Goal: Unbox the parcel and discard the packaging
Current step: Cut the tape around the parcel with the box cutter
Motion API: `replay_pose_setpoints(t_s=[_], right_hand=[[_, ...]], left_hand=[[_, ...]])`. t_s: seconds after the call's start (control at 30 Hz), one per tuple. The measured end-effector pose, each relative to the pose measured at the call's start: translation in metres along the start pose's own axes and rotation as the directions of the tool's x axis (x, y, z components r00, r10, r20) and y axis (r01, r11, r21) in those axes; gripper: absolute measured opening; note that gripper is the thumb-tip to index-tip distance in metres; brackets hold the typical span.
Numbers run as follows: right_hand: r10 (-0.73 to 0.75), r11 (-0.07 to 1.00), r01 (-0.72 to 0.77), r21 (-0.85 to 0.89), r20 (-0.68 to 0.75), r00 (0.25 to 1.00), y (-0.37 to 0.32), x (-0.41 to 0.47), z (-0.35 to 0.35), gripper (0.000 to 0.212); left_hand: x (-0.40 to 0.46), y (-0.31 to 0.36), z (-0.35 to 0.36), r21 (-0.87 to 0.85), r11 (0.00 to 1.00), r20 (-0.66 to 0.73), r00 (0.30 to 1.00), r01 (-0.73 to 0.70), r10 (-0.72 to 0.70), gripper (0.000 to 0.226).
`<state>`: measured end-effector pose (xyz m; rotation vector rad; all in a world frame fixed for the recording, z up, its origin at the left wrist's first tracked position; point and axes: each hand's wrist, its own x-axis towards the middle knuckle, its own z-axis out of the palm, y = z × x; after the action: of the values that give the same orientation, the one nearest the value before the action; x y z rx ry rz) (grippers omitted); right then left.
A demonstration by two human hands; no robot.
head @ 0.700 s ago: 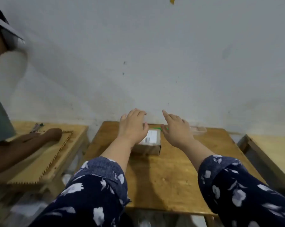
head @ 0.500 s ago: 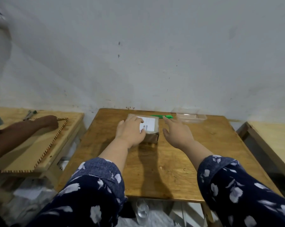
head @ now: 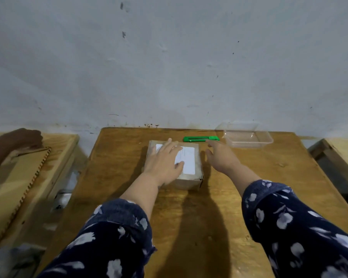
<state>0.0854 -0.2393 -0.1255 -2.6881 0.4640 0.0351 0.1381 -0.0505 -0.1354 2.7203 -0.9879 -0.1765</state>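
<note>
Steadying the parcel (head: pixel 190 167) under flat left hand (head: pixel 164 164), right hand (head: pixel 221 157), fingers (head: pixel 212 143) loosely spread and empty, nears the green cutter (head: pixel 200 139); gripping it comes next.

parcel (head: pixel 191 178) top partly under left hand (head: pixel 164 162)

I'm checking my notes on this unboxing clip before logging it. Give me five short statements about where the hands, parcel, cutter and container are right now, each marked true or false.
1. The left hand rests flat on top of the parcel. True.
2. The right hand holds the green cutter. False: the cutter lies on the table, and the hand reaches towards it with open fingers.
3. The parcel has been opened. False: it looks sealed, white label up.
4. A clear plastic container sits right of the cutter. True.
5. The container stands on the parcel. False: it stands on the table, apart from the parcel.
</note>
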Motion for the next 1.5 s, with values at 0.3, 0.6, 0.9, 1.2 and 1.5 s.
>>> replay_pose_setpoints(t_s=[0.3,0.6,0.9,1.2,1.5], right_hand=[[0.032,0.981,-0.018,-0.195,0.067,0.997,0.015,0.087,0.037,0.052],[0.016,0.963,-0.043,-0.267,-0.102,0.995,0.019,0.081,0.054,0.047],[0.214,0.942,-0.195,0.272,-0.041,0.976,0.019,0.022,0.024,0.049],[0.078,0.459,-0.449,0.766,0.469,0.88,0.027,-0.056,-0.01,0.096],[0.157,0.603,-0.339,0.722,0.31,0.938,0.01,-0.081,0.003,0.076]], left_hand=[[0.019,-0.021,0.028,0.035,0.997,-0.047,0.997,-0.063,0.064,0.06],[0.02,-0.02,0.028,0.031,0.998,-0.073,0.995,-0.062,0.064,0.061],[0.02,-0.018,0.022,0.043,0.997,0.029,0.998,-0.063,0.062,0.054],[0.021,0.001,0.019,0.079,0.995,0.118,0.992,-0.06,0.051,0.06],[0.012,0.005,0.034,0.126,0.991,0.056,0.997,-0.05,0.043,0.062]])
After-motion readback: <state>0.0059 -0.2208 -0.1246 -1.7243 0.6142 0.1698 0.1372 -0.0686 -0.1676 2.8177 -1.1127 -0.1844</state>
